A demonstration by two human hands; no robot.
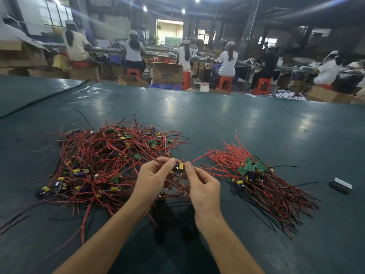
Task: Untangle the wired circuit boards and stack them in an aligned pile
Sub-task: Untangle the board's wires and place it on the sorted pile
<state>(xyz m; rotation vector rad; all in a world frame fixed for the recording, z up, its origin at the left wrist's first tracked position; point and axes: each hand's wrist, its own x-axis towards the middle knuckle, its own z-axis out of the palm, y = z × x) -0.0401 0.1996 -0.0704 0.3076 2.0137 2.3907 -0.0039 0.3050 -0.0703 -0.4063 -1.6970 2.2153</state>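
A tangled heap of small circuit boards [102, 161] with red and black wires lies on the table to the left. To the right lies a sorted pile of boards [251, 168], green sides up, their wires fanned toward the lower right. Between the two, both hands hold one small circuit board [180, 167] with a yellow capacitor just above the table. My left hand [156, 178] pinches its left side with fingers curled. My right hand [199, 184] pinches its right side. Red wires trail from the board to both sides.
The table [237, 119] is a wide dark green mat. A small grey metal block [341, 185] lies at the right. A black cable [43, 98] crosses the far left. Beyond the table, several seated people work at benches among cardboard boxes and red stools.
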